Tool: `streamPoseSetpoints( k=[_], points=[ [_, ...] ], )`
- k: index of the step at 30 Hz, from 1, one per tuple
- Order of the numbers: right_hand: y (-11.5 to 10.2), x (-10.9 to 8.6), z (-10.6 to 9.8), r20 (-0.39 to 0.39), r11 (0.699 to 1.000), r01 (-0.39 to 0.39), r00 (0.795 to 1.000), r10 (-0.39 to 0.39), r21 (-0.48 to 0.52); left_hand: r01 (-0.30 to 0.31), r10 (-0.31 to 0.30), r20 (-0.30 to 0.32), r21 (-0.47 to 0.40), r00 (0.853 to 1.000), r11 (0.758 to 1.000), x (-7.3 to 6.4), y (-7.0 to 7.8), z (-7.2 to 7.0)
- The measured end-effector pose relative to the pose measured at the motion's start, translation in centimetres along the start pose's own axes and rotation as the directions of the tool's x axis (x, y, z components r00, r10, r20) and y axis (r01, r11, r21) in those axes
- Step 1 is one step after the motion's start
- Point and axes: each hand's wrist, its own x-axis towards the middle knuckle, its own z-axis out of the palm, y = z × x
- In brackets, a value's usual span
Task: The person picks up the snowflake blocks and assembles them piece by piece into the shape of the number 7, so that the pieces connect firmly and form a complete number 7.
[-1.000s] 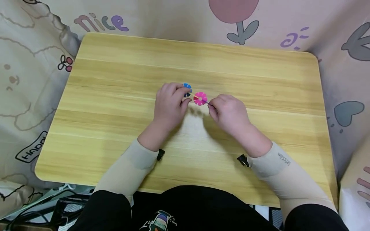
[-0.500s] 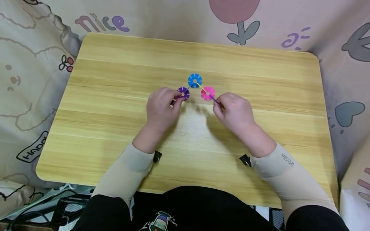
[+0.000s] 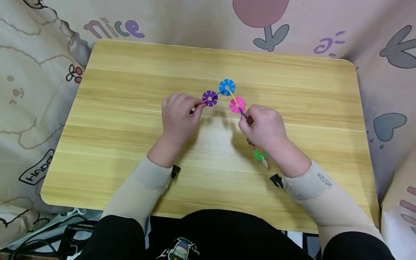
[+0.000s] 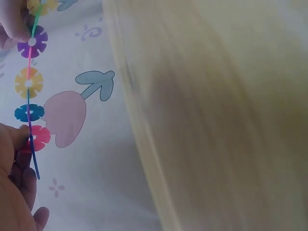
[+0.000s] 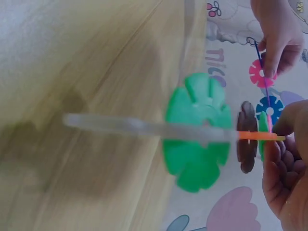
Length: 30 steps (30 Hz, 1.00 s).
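A chain of notched, snowflake-shaped plastic discs runs between my two hands, held above the table. In the head view my left hand pinches it beside a purple disc. A blue disc forms the top of the arch, and a pink disc lies close to my right hand, which pinches the chain there. Below that hand, a tail with a green disc and a white edge-on disc hangs free. A brown disc shows in the right wrist view. The fingers hide some discs.
The wooden table lies under both hands, its far edge meeting a printed curtain. Black cables and a dark frame are at the lower left, beyond the table's near edge.
Both hands have moved apart, stretching more of the chain between them. The blue disc rose away from the left fingers, the purple disc came out, and the green tail now shows below the right hand.
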Motion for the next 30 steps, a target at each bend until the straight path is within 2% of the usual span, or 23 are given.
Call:
streamPoseSetpoints(
  k=[6, 15, 24, 30],
  points=[
    [-0.1, 0.0, -0.2, 0.021, 1.0, -0.016, 1.0, 0.016, -0.001, -0.032, 0.032, 0.002, 0.015, 0.999, 0.999, 0.7, 0.0, 0.3],
    [-0.1, -0.3, -0.3, 0.112, 0.997, -0.075, 0.991, 0.078, -0.029, -0.06, 0.055, 0.094, 0.052, 0.994, 0.997, 2.3, -0.1, 0.7],
    [-0.2, -0.6, -0.1, 0.152, 0.995, -0.093, 0.984, 0.097, -0.034, -0.058, 0.051, 0.11, 0.057, 0.993, 0.997, 3.0, 0.0, 1.4],
    [-0.3, -0.9, -0.1, 0.182, 0.993, -0.118, 0.976, 0.12, -0.024, -0.042, 0.029, 0.164, 0.076, 0.986, 0.996, 3.3, 0.2, 1.8]
  ],
)
